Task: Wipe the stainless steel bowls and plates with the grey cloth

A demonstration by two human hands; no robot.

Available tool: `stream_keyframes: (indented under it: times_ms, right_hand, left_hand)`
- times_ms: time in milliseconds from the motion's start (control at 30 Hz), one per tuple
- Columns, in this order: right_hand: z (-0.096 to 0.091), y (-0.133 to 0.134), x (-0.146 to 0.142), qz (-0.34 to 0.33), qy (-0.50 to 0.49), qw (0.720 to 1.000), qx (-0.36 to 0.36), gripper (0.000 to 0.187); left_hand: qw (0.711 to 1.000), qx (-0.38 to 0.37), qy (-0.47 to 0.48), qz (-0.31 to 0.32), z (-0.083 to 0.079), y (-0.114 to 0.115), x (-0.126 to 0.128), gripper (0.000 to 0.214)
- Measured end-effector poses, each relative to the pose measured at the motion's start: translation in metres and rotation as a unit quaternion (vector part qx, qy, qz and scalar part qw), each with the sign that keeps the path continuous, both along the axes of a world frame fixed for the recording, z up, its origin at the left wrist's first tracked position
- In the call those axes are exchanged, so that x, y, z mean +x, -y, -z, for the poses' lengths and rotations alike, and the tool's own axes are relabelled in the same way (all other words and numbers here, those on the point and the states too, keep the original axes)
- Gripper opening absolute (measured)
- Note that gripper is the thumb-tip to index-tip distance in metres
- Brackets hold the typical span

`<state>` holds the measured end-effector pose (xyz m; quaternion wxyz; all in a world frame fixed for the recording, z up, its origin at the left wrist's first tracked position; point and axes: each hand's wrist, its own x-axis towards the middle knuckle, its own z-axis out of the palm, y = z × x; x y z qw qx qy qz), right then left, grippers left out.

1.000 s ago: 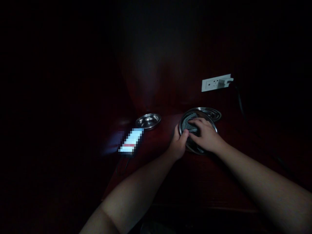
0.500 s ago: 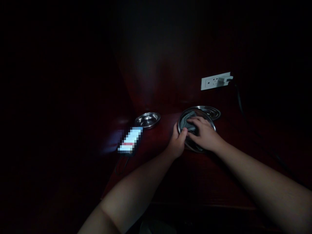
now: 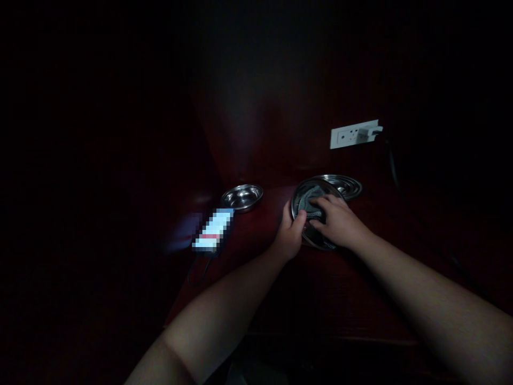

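Note:
My left hand (image 3: pixel 291 233) grips the left rim of a shiny metal bowl (image 3: pixel 295 194), thumb over the edge and fingers behind it. The bowl is tilted so its inside faces me. Inside it lies a crumpled grey cloth (image 3: pixel 308 202). My right hand (image 3: pixel 340 220) has its fingers on the cloth, pressing it against the bowl's inner wall; the fingertips are partly hidden in the folds. Behind the bowl, more round metal dishes (image 3: pixel 352 187) lie on the dark red table (image 3: pixel 256 299), partly covered by the bowl.
A separate metal bowl (image 3: pixel 242 198) stands upright to the left. In front of it is a phone (image 3: pixel 213 230) with a lit, blurred screen and a cable (image 3: pixel 199 279). A wall socket (image 3: pixel 355 135) with a plugged-in charger sits at back right, its cord (image 3: pixel 393 164) hanging down. The surroundings are very dark.
The cloth and my right fingers have shifted slightly within the bowl, and the bowl's tilt differs a little. My left hand keeps its hold on the rim.

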<state>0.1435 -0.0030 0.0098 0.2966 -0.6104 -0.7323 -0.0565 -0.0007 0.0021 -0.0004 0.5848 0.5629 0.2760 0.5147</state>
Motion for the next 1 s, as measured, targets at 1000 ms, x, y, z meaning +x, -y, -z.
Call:
stream_keyframes:
  times_ms: [1000]
  right_hand:
    - [-0.0081,0.0054,0.0055,-0.077,-0.015,0.987,-0.137,0.014]
  left_hand:
    - [0.995,0.09,-0.007,-0.03,0.0006,-0.0012,-0.0001,0.055]
